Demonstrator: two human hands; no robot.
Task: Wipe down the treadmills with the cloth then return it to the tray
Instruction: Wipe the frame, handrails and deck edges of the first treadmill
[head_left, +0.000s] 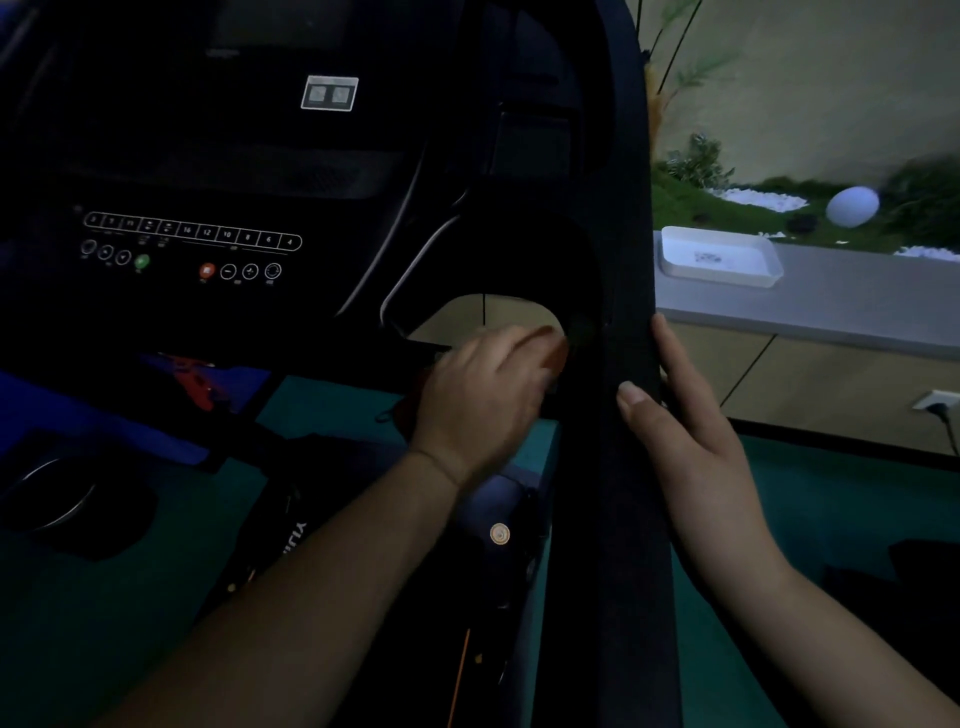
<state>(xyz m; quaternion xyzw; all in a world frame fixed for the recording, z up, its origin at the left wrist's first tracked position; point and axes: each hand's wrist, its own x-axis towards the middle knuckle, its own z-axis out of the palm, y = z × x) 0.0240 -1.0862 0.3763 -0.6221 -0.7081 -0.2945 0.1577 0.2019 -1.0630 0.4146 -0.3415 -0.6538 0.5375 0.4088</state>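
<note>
Two hands flank the treadmill's upright handrail (618, 467), cloth unseen

gym: treadmill console (192, 244), handrail (613, 467)

Treadmill (613, 364) black, dim, console buttons lit. Cloth (558, 353) orange-brown (mostly hidden), against the side upright. Tray (670, 257) white, on grey ledge

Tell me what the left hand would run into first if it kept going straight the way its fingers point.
Most likely the treadmill's dark side upright. The left hand points up and to the right, its fingertips already close beside the upright's inner edge below the console opening. Depth is unclear in the dim light, so it may already touch.
</note>
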